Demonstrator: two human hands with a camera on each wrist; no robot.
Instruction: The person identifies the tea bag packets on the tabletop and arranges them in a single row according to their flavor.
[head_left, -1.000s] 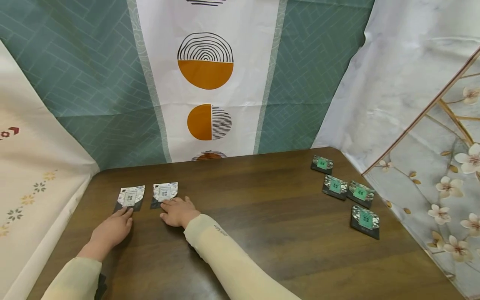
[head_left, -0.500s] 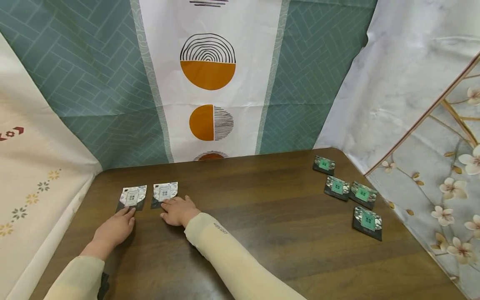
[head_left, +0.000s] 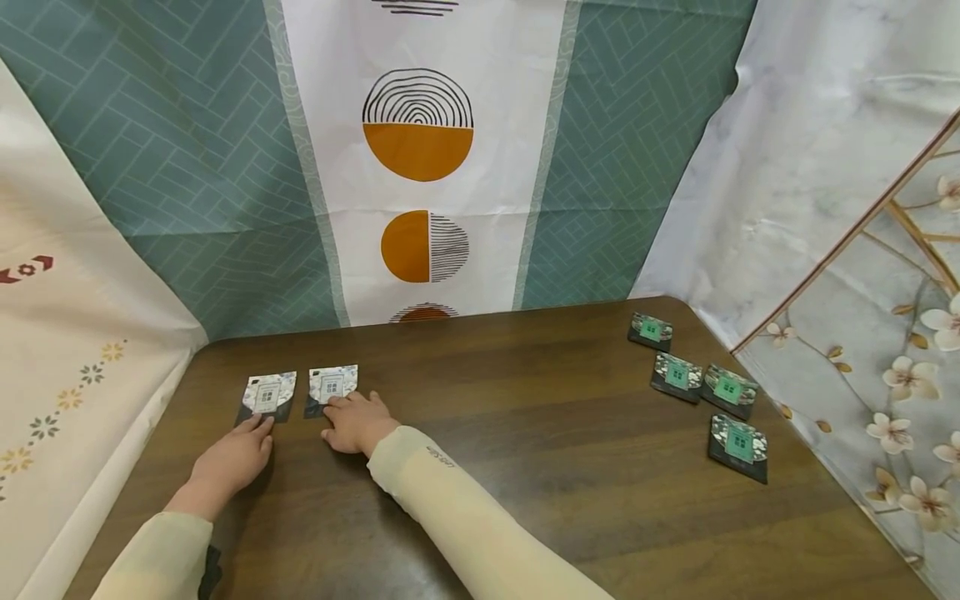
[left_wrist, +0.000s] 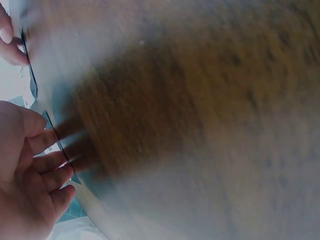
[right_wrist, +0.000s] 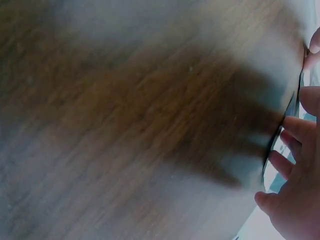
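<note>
L hand (head_left: 236, 458), fingers loose, touches near edge of L packet (head_left: 268, 392); R packet (head_left: 332, 383) lies just right of that, w/ R hand (head_left: 360, 423) touching, also loose.

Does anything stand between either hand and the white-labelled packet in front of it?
Nothing visible does: the left hand lies at the near edge of the left packet, the right hand at that of the right packet.

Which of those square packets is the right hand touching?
The right white-and-black square packet with a pale label; the left hand touches its twin. The four green-labelled black square packets lie untouched.
</note>
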